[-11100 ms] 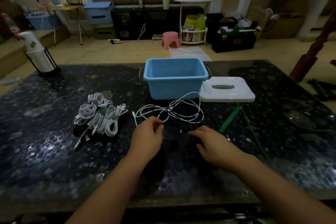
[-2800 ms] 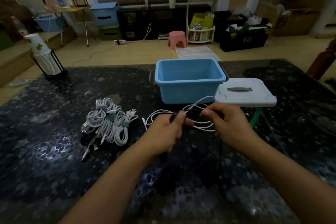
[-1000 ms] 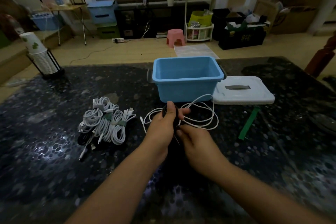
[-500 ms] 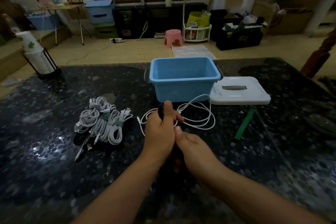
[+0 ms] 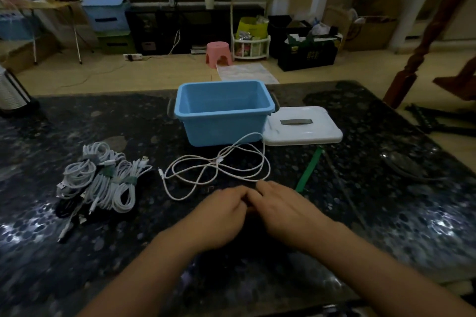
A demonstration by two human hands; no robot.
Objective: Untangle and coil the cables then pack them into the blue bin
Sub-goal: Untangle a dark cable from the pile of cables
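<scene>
The open blue bin [image 5: 224, 110] stands on the dark stone table, with nothing visible inside. A loose white cable [image 5: 219, 162] sprawls in loops in front of it. My left hand [image 5: 219, 216] and my right hand [image 5: 286, 211] sit low over the table just in front of that cable, with their fingertips meeting. The fingers of both curl round a black cable. It is almost wholly hidden under them and lost against the dark tabletop. A pile of coiled white cables [image 5: 103, 180] bound with ties lies to the left.
The bin's white lid [image 5: 304, 131] lies flat to the right of the bin. A green strap [image 5: 307, 172] lies slanted below it. A stack of paper cups [image 5: 10, 92] stands at the far left edge. Beyond the table is a cluttered room floor.
Both hands have dropped from in front of the bin to low over the table, nearer me. The black coil that my left hand held upright is now hidden beneath them.
</scene>
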